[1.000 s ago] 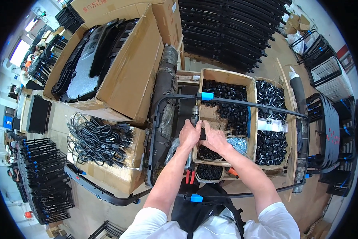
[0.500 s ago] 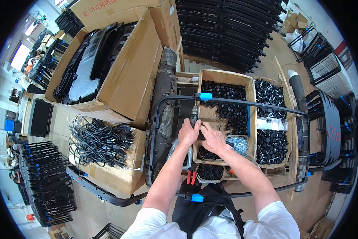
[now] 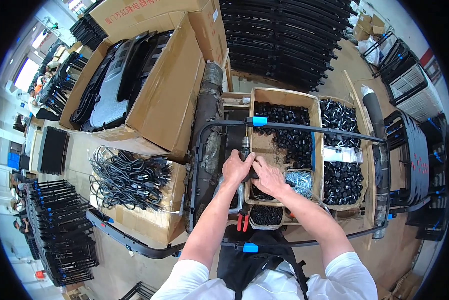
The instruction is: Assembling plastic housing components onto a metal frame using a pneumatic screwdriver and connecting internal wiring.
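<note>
Both my hands meet on a power drill [image 3: 245,144] with a metal chuck and a thin bit pointing away from me. My left hand [image 3: 235,169] is closed around its body, just behind the chuck. From the right, my right hand [image 3: 267,176] presses in against the drill's rear, its fingers next to my left thumb and partly hiding the tool. A black rectangular frame [image 3: 334,134] lies around my hands and forearms. The bit's tip comes close to the frame's far rail, near a blue clip or tape piece [image 3: 260,121]; contact cannot be made out.
Wooden boxes [image 3: 320,107] hold black caps, black-headed bolts and a bag of silver screws [image 3: 299,182]. Red-handled pliers [image 3: 243,221] sit near my waist beside a tub of small black parts [image 3: 266,215]. Bundled cables [image 3: 129,175] and a large carton [image 3: 159,95] stand left.
The drill has shifted very slightly toward me, with more of its bit showing. Both hands keep their hold, and the view has moved a little.
</note>
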A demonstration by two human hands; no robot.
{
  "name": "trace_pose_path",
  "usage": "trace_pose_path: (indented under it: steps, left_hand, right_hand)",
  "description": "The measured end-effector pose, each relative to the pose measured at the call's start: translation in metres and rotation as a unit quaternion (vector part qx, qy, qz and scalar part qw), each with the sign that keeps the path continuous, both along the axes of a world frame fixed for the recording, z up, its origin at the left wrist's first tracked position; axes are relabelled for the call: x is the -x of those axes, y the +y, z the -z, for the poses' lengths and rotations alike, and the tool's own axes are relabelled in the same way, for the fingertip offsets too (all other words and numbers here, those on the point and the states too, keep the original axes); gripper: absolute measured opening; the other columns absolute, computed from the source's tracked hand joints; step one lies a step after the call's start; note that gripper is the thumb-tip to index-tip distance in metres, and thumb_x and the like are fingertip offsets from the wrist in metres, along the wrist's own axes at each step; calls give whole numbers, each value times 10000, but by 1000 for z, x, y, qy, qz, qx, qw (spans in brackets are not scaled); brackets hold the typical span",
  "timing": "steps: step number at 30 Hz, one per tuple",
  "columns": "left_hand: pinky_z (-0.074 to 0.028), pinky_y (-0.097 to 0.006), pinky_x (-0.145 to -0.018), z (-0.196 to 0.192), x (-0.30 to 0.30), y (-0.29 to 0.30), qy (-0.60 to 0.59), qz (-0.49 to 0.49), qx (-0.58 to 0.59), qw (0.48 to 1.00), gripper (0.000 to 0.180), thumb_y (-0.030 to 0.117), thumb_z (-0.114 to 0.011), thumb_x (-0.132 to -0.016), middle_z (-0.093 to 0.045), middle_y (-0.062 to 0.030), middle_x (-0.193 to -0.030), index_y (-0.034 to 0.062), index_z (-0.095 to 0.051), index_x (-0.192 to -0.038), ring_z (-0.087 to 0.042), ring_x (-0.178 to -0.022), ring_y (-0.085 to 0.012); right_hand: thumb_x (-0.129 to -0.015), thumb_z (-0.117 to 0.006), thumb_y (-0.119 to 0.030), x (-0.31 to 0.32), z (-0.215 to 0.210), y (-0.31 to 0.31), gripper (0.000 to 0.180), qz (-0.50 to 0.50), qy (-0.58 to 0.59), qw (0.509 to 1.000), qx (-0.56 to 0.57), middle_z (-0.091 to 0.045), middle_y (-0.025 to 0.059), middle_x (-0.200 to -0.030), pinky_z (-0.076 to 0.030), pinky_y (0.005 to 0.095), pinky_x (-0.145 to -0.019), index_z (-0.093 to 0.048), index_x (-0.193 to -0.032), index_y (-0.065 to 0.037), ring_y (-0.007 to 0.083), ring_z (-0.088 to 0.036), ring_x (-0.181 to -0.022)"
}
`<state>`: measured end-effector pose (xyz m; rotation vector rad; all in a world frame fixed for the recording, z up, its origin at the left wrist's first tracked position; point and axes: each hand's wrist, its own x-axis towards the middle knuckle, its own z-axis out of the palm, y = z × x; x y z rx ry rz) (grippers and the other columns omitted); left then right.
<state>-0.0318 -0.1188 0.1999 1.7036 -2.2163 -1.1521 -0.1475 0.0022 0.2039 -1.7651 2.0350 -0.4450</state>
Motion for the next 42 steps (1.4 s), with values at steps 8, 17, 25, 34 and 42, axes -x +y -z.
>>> trace_pose_path:
  steps: [8,17,25,34,42]
  left_hand:
    - [-552,-544,-897,3,-6,6,-4,23,44,999,648,586,-678,-916,-739,-317,-1019,-41,-620,-1068,-717,-1020,-485]
    - [-555,-569,-885,-3,11,33,1,60,64,996,578,542,-681,-933,-737,-314,-1019,-29,-649,-1016,-716,-981,-503]
    - [-553,-571,-903,-3,25,29,-8,64,76,995,629,573,-646,-949,-737,-328,-1016,-48,-657,-1049,-718,-1000,-500]
    - [-560,-577,-916,-6,35,24,-40,78,60,994,641,574,-651,-947,-739,-338,-1027,-51,-661,-1091,-722,-1018,-506]
    - [-582,-560,-893,-4,42,16,-80,94,81,989,633,574,-671,-931,-751,-317,-1020,-37,-671,-1096,-742,-1000,-482]
  right_hand:
    - [-833,-805,-187,-8,-1,8,559,-12,6,999,33,-519,232,-1323,-577,514,-883,-515,-1278,-11,423,-685,-1067]
    - [-784,-850,-248,10,-14,34,623,49,-1,998,-28,-708,272,-1043,-589,535,-822,-476,-1213,8,458,-717,-971]
    - [-776,-864,-243,27,-6,29,627,45,3,999,10,-720,274,-998,-583,539,-837,-484,-1203,13,467,-717,-956]
    - [-778,-865,-240,35,-3,28,644,47,7,999,9,-729,265,-960,-578,527,-830,-469,-1221,9,464,-718,-957]
    - [-787,-866,-262,38,3,26,718,54,-4,999,-4,-739,272,-980,-590,523,-850,-457,-1305,21,460,-727,-953]
